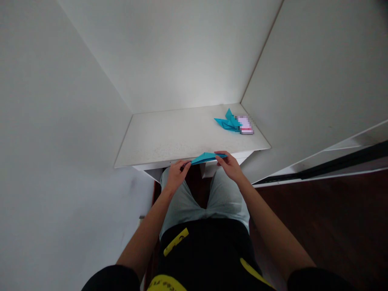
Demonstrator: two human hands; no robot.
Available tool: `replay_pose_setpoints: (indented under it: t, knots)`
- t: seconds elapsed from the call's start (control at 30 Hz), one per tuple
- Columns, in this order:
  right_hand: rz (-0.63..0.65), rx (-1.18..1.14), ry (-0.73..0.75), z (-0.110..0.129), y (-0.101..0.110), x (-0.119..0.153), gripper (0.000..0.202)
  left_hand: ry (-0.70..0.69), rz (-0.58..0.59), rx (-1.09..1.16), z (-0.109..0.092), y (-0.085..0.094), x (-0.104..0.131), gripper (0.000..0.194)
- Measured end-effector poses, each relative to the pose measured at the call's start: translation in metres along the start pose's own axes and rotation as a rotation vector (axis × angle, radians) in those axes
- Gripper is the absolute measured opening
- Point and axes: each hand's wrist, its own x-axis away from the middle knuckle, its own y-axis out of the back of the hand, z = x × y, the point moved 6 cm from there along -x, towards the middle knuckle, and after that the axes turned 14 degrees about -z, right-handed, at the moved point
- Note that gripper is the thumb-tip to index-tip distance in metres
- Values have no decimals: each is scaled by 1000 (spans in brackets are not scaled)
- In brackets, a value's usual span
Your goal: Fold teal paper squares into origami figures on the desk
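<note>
A long piece of folded blue paper point(205, 158) is stretched between my two hands, just off the front edge of the white desk. My left hand point(178, 171) pinches its left end between thumb and fingers; a small dark thing shows at those fingertips, too small to make out. At the other end, my right hand point(229, 163) grips the paper with the thumb below and the fingers above. Further back on the desk lie pointed folded blue paper shapes point(228, 123), apart from both hands.
The white desk top point(169, 133) is boxed in by walls on the left and back and a white panel point(306, 81) on the right. A pixelated pinkish rectangle point(245, 123) lies beside the blue shapes. Dark reddish floor point(327, 210) shows at the lower right.
</note>
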Motion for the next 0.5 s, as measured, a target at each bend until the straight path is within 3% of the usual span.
replay_pose_setpoints:
  t: [0.27,0.4,0.5]
  knots:
    - [-14,60,67,1,14,10,49,49,14,37,-8,-13,21,23]
    - [-30,121,202,14,17,13,32,101,11,56,-14,-16,26,25]
    - [17,190,346,30,11,16,32,139,25,63,-20,-18,27,24]
